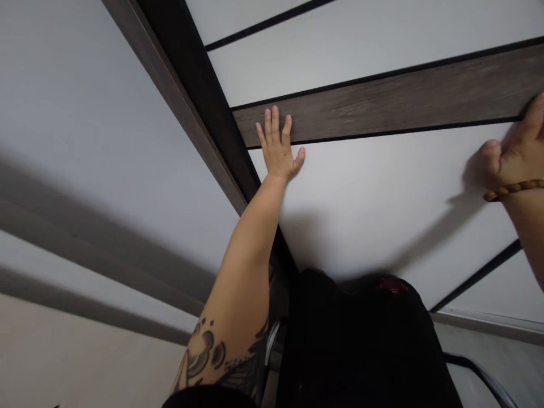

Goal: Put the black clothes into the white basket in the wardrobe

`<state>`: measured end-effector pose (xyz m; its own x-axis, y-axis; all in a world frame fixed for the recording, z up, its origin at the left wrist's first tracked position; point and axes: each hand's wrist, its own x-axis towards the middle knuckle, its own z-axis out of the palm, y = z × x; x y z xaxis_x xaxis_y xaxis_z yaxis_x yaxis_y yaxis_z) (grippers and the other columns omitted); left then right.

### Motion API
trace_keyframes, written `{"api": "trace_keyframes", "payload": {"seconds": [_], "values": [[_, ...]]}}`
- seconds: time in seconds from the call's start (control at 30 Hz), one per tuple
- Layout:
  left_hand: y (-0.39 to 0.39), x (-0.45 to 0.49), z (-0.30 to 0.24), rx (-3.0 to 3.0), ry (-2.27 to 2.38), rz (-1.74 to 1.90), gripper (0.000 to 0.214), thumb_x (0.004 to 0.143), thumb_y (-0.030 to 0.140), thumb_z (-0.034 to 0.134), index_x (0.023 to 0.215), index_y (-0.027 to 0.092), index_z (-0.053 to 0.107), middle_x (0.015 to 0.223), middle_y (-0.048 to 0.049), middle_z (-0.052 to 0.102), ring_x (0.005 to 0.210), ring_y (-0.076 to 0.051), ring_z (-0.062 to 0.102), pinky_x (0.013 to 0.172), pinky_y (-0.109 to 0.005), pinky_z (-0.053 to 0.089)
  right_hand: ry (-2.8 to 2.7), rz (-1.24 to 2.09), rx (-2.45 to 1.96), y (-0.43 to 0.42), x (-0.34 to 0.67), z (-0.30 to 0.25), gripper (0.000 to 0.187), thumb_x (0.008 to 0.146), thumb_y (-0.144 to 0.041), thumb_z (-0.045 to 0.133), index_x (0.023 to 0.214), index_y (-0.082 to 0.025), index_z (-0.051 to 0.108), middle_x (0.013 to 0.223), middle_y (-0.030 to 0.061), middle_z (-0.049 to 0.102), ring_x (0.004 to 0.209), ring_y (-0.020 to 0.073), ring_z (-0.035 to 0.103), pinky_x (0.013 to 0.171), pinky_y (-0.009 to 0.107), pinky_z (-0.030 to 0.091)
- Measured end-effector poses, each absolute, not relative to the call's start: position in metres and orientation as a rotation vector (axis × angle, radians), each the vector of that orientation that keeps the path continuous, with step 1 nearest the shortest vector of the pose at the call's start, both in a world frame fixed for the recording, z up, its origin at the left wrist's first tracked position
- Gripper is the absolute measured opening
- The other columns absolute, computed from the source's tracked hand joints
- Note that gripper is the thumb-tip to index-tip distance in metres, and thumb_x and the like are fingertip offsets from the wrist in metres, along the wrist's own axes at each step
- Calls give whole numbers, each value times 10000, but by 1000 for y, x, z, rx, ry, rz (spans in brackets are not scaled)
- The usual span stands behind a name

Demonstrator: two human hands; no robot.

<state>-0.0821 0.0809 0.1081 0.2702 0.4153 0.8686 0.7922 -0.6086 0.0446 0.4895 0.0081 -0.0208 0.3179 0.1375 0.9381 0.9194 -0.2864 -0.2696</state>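
Left hand (277,146): grip open, palm flat on the white panel (374,215), fingers spread, fingertips (274,116) resting on the dark wood-grain crossbar (382,102)

Right hand (510,156): bunched against the crossbar's lower edge, partly cut off by the right of the view; cannot tell whether the grip is closed on anything

Crossbar: runs across the panel, both hands on it, left end meeting the dark upright frame (191,96)

Arms: tattoo (208,351) on the left forearm, wooden bead bracelet (513,190) on the right wrist

Below hands: black fabric bulk (361,345), shape unclear, just under the panel's lower part
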Motion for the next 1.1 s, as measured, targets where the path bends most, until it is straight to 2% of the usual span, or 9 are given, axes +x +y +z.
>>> {"api": "trace_keyframes", "payload": {"seconds": [0.1, 0.17, 0.3, 0.4, 0.57, 0.77, 0.87, 1.03, 1.1], "values": [[81, -80, 108, -2113, -1118, -1312, 910, 927, 816, 476, 1622, 229, 482, 1798, -117, 258, 1694, -330, -46, 1353, -597, -52, -1233, -1124, -1648, 12, 495, -23, 1225, 820, -988, 70, 1727, -189, 276, 1820, 90, -150, 1674, 396, -79, 1234, 730, 31], [80, -81, 110, -2100, -1125, -1323, 904, 927, 809, 481, 1613, 219, 491, 1795, -126, 263, 1695, -336, -28, 1354, -600, -38, -1244, -1165, -1611, 11, 489, -23, 1157, 863, -938, 110, 1728, -182, 251, 1799, 57, -242, 1664, 391, -138, 1232, 737, 39], [75, -83, 116, -2100, -1149, -1342, 871, 920, 791, 509, 1577, 219, 528, 1785, -131, 294, 1695, -350, 11, 1359, -600, -3, -1249, -1119, -1619, 5, 465, -17, 1049, 897, -862, 250, 1712, -202, 271, 1814, 98, -134, 1664, 377, -132, 1227, 747, 72], [71, -84, 119, -2104, -1175, -1350, 841, 912, 776, 530, 1555, 235, 546, 1782, -118, 304, 1695, -352, 30, 1363, -597, 11, -1289, -1022, -1607, -5, 444, -10, 1071, 879, -851, 284, 1713, -180, 265, 1812, 168, -27, 1666, 409, -103, 1239, 743, 23], [67, -85, 123, -2086, -1201, -1357, 813, 904, 740, 550, 1543, 237, 556, 1779, -116, 313, 1696, -347, 48, 1371, -579, 26, -1315, -822, -1623, -26, 411, 3, 1035, 871, -768, 366, 1716, -177, 272, 1802, 216, 41, 1664, 453, -22, 1254, 725, -31], [59, -84, 128, -2117, -1227, -1375, 781, 887, 712, 578, 1515, 248, 573, 1768, -112, 342, 1697, -345, 24, 1373, -588, 33, -1357, -821, -1599, -36, 388, 11, 1000, 883, -675, 464, 1702, -131, 281, 1784, 268, 89, 1659, 480, -17, 1250, 755, 16], [55, -82, 129, -2095, -1247, -1385, 801, 860, 729, 588, 1491, 236, 578, 1762, -133, 346, 1695, -362, 38, 1367, -607, 39, -1379, -801, -1538, -42, 380, 12, 985, 901, -681, 468, 1702, -141, 275, 1800, 241, 53, 1654, 492, -37, 1249, 771, 9], [45, -79, 136, -2104, -1258, -1391, 798, 809, 790, 575, 1413, 272, 618, 1721, -112, 428, 1693, -348, 72, 1365, -581, 59, -1426, -630, -1455, -57, 364, 18, 888, 968, -664, 467, 1728, -340, 142, 1833, 74, 61, 1651, 472, -77, 1233, 795, -48], [40, -79, 139, -2123, -1286, -1366, 874, 779, 861, 535, 1405, 258, 621, 1697, -96, 470, 1690, -335, 73, 1354, -548, 53, -1437, -584, -1446, -62, 359, 21, 893, 971, -652, 493, 1728, -352, 124, 1834, 48, 67, 1644, 481, -94, 1231, 798, -71]]}}
